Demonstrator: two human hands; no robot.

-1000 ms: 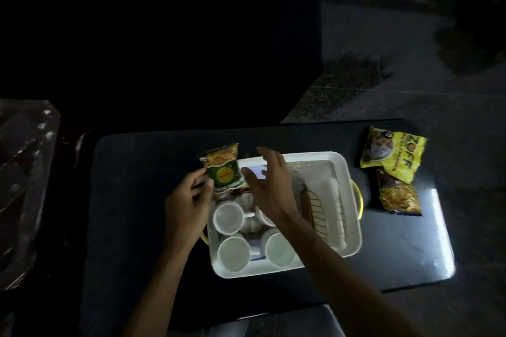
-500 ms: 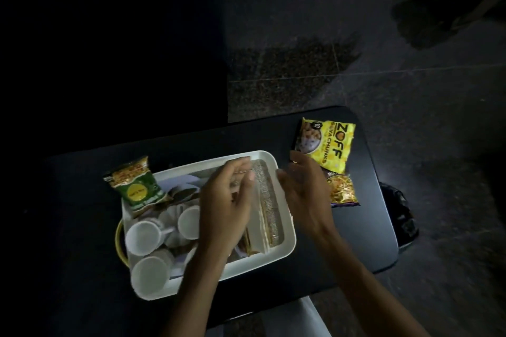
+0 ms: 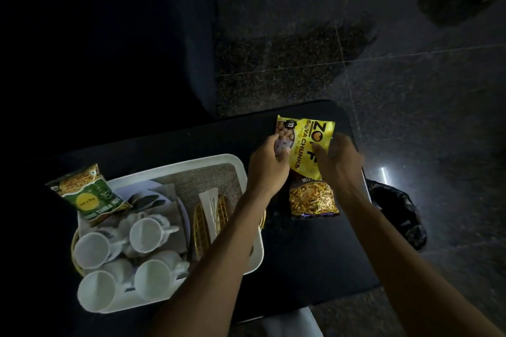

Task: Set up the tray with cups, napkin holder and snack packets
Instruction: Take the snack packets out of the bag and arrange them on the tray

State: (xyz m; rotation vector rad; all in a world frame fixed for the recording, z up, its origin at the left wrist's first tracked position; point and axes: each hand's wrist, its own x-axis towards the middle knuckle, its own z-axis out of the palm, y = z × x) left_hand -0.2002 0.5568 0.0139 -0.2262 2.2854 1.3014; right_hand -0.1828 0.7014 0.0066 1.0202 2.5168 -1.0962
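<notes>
A white tray (image 3: 230,164) sits on the dark table (image 3: 301,268). It holds several white cups (image 3: 146,235) at its near left and a gold wire napkin holder (image 3: 202,227) with white napkins. A green snack packet (image 3: 87,191) leans on the tray's far left corner. To the right of the tray, both hands grip a yellow soya chunks packet (image 3: 309,145): my left hand (image 3: 267,164) on its left edge, my right hand (image 3: 338,161) on its right edge. A brown mixture packet (image 3: 312,198) lies just below it on the table.
A dark plastic bag (image 3: 397,210) lies on the stone floor (image 3: 410,90) beyond the table's right edge. A tall dark piece of furniture (image 3: 109,49) fills the far left. A plate (image 3: 147,197) with dark spoons lies under the cups.
Both hands moved right, away from the tray, and took hold of the yellow soya chunks packet. The green packet now rests on the tray's corner. The camera view shifted right.
</notes>
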